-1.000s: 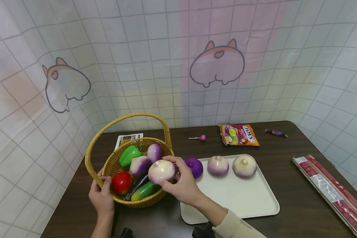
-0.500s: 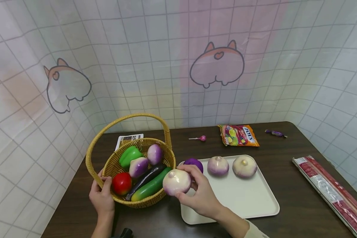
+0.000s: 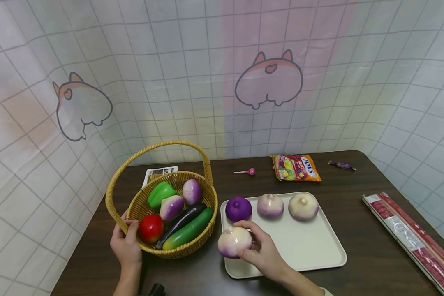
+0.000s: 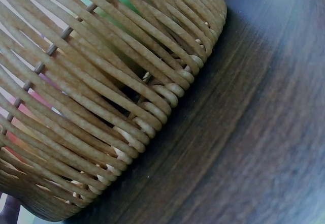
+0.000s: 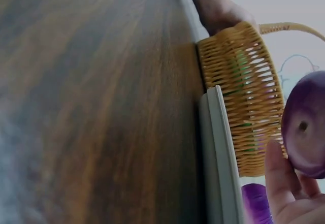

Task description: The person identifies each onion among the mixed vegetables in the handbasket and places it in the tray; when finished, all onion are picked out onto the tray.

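Note:
My right hand [image 3: 264,255] grips a white-and-purple onion [image 3: 234,242] above the near left part of a white tray [image 3: 299,248]. In the right wrist view the onion's purple underside [image 5: 310,127] faces the camera, held up from the tray edge [image 5: 223,148]. On the tray's far side sit a deep purple onion [image 3: 238,209] and two pale onions, one in the middle [image 3: 270,206] and one at right [image 3: 303,206]. My left hand [image 3: 127,246] holds the left side of a wicker basket [image 3: 177,253] where its handle meets the rim. The left wrist view shows only wicker wall [image 4: 101,92] and tabletop.
The basket contains a green pepper [image 3: 160,195], a tomato [image 3: 151,228], an eggplant [image 3: 183,224], a cucumber [image 3: 188,230] and two purple-white onions [image 3: 172,208]. Behind the tray lie a lollipop [image 3: 250,171], a candy bag [image 3: 296,167] and a wrapped sweet [image 3: 342,165]. A long red packet [image 3: 410,238] lies at right.
My right hand has carried the onion rightward and slightly down, from over the basket to over the tray, uncovering the eggplant and cucumber. My left hand stays on the basket.

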Motion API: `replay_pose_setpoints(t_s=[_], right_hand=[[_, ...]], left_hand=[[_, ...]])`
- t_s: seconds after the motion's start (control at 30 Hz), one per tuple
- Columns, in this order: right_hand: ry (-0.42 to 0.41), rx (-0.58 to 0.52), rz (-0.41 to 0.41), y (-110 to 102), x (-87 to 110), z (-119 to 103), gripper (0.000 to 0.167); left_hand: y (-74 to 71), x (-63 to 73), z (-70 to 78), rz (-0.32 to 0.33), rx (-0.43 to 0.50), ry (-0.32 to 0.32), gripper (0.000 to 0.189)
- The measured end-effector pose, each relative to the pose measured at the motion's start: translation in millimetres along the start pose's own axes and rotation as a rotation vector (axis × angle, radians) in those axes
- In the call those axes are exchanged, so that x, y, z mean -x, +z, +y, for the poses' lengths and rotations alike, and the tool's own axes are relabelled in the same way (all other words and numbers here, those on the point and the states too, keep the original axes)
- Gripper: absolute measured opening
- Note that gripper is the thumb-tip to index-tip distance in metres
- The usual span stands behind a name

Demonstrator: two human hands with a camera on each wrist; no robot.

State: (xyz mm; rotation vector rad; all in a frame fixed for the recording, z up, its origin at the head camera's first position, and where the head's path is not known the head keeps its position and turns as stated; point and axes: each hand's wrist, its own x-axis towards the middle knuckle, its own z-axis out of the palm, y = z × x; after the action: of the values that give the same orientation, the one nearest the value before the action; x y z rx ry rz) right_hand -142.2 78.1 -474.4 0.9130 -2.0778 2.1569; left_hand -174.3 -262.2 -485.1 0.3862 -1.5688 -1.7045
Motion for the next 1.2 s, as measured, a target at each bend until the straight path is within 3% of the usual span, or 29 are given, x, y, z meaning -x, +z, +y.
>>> replay_pose_setpoints(t_s=[0.2, 0.6, 0.83, 1.2], right_hand=[[-0.023, 0.06, 0.04, -5, 3.1, 10, 0.053], [-0.044, 0.176, 0.017, -12, 7.1, 22, 0.057], [-0.032, 0.18, -0.03, -22, 10.1, 21, 0.061], [-0.045, 0.196, 0.039, -23, 9.0, 25, 0.061]], left_hand=[[-0.5, -0.7, -0.3, -0.002, -0.004, 0.005, 0.015], [0.6, 1.1, 2.2, -0.004, -0.019, 0.01, 0.016], [0.9, 1.6, 2.5, -0.008, -0.021, 0.005, 0.015], [0.5, 0.3, 0.9, 0.006, -0.014, -0.005, 0.017]])
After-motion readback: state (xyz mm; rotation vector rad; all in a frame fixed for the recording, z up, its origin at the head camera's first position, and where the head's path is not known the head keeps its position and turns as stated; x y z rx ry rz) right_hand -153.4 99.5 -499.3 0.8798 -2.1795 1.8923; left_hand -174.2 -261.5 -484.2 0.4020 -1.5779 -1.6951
